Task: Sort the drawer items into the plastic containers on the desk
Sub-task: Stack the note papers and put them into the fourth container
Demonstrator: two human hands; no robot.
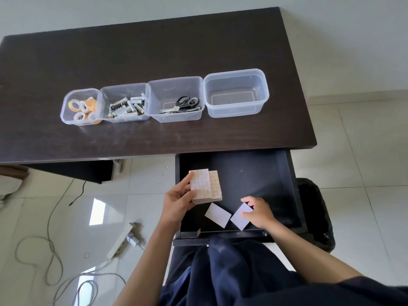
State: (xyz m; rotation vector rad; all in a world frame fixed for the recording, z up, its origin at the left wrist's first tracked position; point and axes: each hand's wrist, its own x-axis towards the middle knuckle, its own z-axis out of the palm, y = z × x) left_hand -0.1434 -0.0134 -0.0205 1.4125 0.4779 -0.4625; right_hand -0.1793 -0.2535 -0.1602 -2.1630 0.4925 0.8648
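An open black drawer (265,168) sticks out under the desk's right end. Inside it, my left hand (176,202) grips a stack of cards with an orange pattern (206,184), held a little above the drawer floor at the left. One white card (217,215) lies flat on the drawer floor near the front. My right hand (259,212) pinches a second white card (240,216) at its right edge. On the desk stands a row of clear plastic containers: one with tape rolls (81,107), one with batteries (125,104), one with scissors (176,100), and an empty one (236,93) at the right.
The dark wooden desk (132,54) reaches back to a pale wall. On the tiled floor at the left lie a power strip (120,239) with a plugged charger and loose cables. A black bin (315,213) stands right of the drawer. My dark-trousered lap is below the drawer front.
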